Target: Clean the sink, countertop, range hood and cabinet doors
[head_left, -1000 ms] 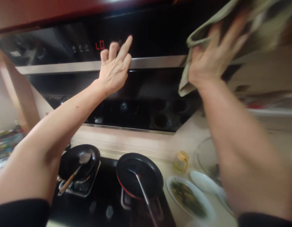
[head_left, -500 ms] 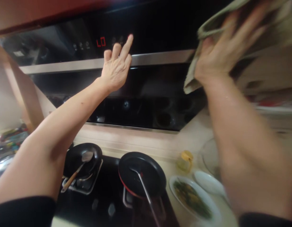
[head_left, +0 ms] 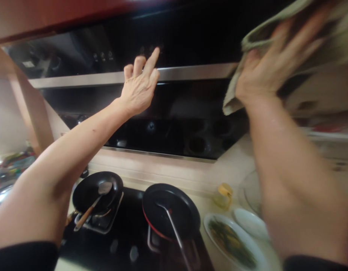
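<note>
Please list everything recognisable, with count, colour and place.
Range hood: 1, black, silver strip, above stove
Cabinet: 1, red, top left
Post: 1, brown, left
Gas stove: 1, black, bottom
Wok: 1, black, left burner
Spatula: 1, grey, wooden handle, in wok
Frying pan: 1, black and red, right burner
Long utensil: 1, silver, in pan
Jug: 1, clear, yellow lid, right counter
Oval plate: 1, white, green food, right counter
Small dish: 1, white, behind plate
Round vessel: 1, clear, right, blurred
Cloth: 1, green, top right
Clutter: uncountable, multicoloured, left edge
Sleeves: 2, black, bottom corners
Left hand: 1, bare, before hood
Right hand: 1, bare, against cloth
</note>
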A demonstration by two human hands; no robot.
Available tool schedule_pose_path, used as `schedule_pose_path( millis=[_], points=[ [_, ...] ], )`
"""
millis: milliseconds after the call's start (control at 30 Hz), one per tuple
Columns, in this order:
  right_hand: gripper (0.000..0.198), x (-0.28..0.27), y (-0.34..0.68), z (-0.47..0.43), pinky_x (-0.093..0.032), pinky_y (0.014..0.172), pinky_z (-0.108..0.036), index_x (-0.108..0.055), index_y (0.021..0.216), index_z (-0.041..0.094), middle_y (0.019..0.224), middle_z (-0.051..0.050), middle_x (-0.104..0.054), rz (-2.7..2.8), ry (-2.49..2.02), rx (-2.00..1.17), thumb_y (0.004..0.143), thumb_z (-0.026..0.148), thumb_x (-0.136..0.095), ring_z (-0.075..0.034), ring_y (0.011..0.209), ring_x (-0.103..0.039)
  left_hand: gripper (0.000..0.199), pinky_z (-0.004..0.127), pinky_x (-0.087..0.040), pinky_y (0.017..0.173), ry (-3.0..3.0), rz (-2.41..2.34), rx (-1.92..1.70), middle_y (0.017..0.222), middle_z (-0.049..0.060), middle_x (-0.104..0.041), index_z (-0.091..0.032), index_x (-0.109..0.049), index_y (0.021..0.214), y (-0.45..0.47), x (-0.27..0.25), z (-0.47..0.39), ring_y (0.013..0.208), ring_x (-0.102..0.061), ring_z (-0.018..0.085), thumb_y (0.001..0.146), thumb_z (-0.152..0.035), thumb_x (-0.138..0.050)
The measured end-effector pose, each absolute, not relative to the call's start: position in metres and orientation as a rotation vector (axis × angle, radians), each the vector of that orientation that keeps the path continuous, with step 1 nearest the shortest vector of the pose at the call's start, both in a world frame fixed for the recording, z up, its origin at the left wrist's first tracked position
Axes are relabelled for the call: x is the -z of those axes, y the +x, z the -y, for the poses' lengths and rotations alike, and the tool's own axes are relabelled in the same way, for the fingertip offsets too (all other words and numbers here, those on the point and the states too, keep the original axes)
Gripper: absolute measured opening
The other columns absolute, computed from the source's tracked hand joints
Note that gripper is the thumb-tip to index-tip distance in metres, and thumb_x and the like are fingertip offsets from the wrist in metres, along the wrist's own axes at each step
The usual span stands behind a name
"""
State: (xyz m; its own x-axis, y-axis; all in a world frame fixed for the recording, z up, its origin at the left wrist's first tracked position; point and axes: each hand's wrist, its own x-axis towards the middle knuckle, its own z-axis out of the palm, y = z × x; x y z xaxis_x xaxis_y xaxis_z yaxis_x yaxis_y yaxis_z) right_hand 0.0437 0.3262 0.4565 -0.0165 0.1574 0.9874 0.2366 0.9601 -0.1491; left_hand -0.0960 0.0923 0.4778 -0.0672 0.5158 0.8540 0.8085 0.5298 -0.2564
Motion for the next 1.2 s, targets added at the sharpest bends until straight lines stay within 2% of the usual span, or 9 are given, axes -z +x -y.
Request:
schedule_pose_path(
  millis=[167,400,500,633,767,900,967,1067,1200],
  points=[
    [0.056,-0.449,0.038,-0.303,-0.031,0.126,-0.079,-0.056,0.16,0.024,0.18,-0.019,-0.033,1.633,-0.201,0.183,0.11,0.043,-0.039,-0.036,0.173,-0.02,0.039,0.067,-0.034,0.115,-1.179,1.542,0.265,0.179,0.01,-0.04,-0.02,-0.067,0.129,-0.063,-0.424,-0.077,0.151,-0.038,0.041,0.092,-0.015,-0.054],
    [0.062,-0.484,0.025,-0.329,-0.018,0.134,-0.076,-0.044,0.168,0.016,0.182,-0.022,-0.027,1.597,-0.401,0.133,0.11,0.036,-0.044,-0.038,0.172,-0.022,0.025,0.051,-0.035,0.108,-1.499,1.343,0.111,0.158,0.013,-0.065,-0.022,-0.067,0.112,0.014,-0.286,-0.001,0.131,-0.054,0.033,0.093,-0.01,-0.056],
    [0.062,-0.486,0.004,-0.31,-0.016,0.138,-0.071,-0.047,0.168,0.025,0.184,-0.01,-0.027,1.783,-0.266,0.241,0.107,0.038,-0.049,-0.036,0.173,-0.021,0.027,0.051,-0.036,0.107,-1.511,1.402,0.226,0.148,0.014,-0.072,-0.021,-0.069,0.114,0.028,-0.249,0.018,0.127,-0.058,0.034,0.091,-0.01,-0.06],
    [0.058,-0.495,0.002,-0.301,-0.029,0.138,-0.065,-0.049,0.166,0.036,0.183,0.003,-0.032,1.908,-0.108,0.294,0.109,0.045,-0.043,-0.032,0.172,-0.025,0.035,0.057,-0.048,0.105,-1.375,1.529,0.382,0.158,0.016,-0.066,-0.022,-0.07,0.122,0.019,-0.217,0.04,0.13,-0.063,0.038,0.089,-0.011,-0.065],
    [0.069,-0.513,0.041,-0.331,-0.027,0.139,-0.058,-0.033,0.175,0.026,0.186,-0.001,-0.022,1.732,-0.306,0.228,0.109,0.047,-0.038,-0.028,0.172,-0.023,0.076,0.06,-0.065,0.087,-1.275,1.714,0.4,0.168,0.001,-0.057,-0.042,-0.062,0.153,-0.003,-0.182,0.071,0.118,-0.072,0.042,0.079,-0.024,-0.066],
    [0.071,-0.513,0.061,-0.376,-0.012,0.14,-0.059,-0.028,0.177,0.016,0.185,-0.011,-0.025,1.511,-0.523,0.166,0.113,0.045,-0.029,-0.03,0.172,-0.022,0.103,0.074,-0.061,0.07,-1.07,1.755,0.617,0.164,-0.018,-0.051,-0.056,-0.047,0.162,-0.021,-0.148,0.096,0.1,-0.072,0.054,0.061,-0.043,-0.06],
    [0.07,-0.501,0.052,-0.393,-0.011,0.139,-0.061,-0.029,0.177,0.015,0.185,-0.015,-0.024,1.436,-0.582,0.1,0.114,0.045,-0.025,-0.032,0.173,-0.02,0.107,0.072,-0.062,0.071,-1.014,1.798,0.625,0.164,-0.023,-0.047,-0.059,-0.044,0.162,-0.027,-0.134,0.11,0.098,-0.074,0.054,0.058,-0.044,-0.061],
    [0.07,-0.471,0.024,-0.403,-0.008,0.138,-0.067,-0.033,0.174,0.008,0.183,-0.024,-0.024,1.448,-0.6,-0.014,0.115,0.046,-0.022,-0.036,0.173,-0.02,0.096,0.059,-0.066,0.077,-0.979,1.833,0.469,0.168,-0.013,-0.051,-0.058,-0.049,0.16,-0.034,-0.115,0.138,0.104,-0.078,0.045,0.068,-0.036,-0.067],
    [0.07,-0.434,-0.01,-0.391,-0.007,0.138,-0.07,-0.037,0.171,0.01,0.182,-0.026,-0.023,1.488,-0.503,-0.098,0.116,0.05,-0.022,-0.038,0.173,-0.02,0.057,0.054,-0.063,0.084,-0.904,1.881,0.399,0.158,0.007,-0.067,-0.042,-0.067,0.136,-0.031,-0.082,0.175,0.11,-0.079,0.04,0.081,-0.03,-0.069]
  ],
)
